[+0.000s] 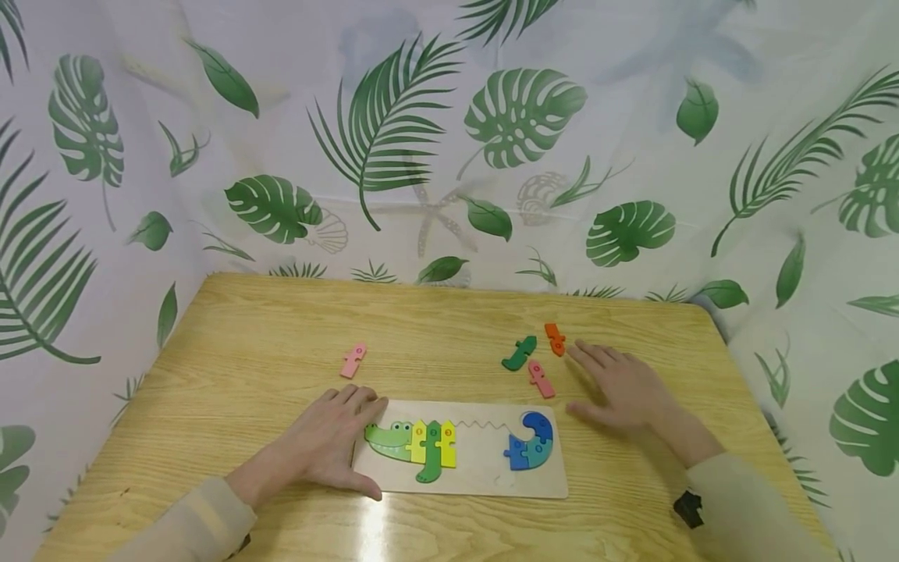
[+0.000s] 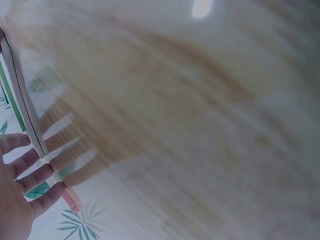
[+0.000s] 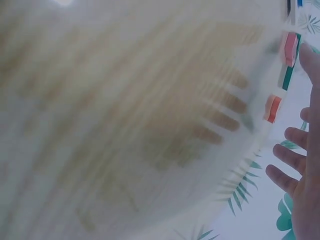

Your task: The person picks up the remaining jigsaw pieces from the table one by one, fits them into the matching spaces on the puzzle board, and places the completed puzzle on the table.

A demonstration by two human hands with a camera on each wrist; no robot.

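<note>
"Fingers first?"

"Left hand (image 1: 333, 437): fingers loosely extended, thumb apart, at the left end of the puzzle board (image 1: 481, 453). Right hand (image 1: 628, 390): spread, released."

"The board itself?"

"One, pale, rectangular, zigzag line across its middle. Seated left: crocodile head (image 1: 392, 442), two yellow pieces (image 1: 448, 446), green leg piece (image 1: 433, 449) between them. Seated right: three blue tail pieces (image 1: 539, 451), curled upward."

"Location?"

"On the table (image 1: 267, 328), between the hands; left fingers at its upper left corner, right thumb just beside its upper right."

"Loose stock?"

"Orange piece (image 1: 554, 339), just beside the right fingertips; green foot piece (image 1: 520, 353) and pink piece (image 1: 540, 378) near it. Second pink piece (image 1: 354, 361), beyond the left fingers."

"Backing?"

"White cloth (image 1: 421, 156), leaf-printed."
</note>
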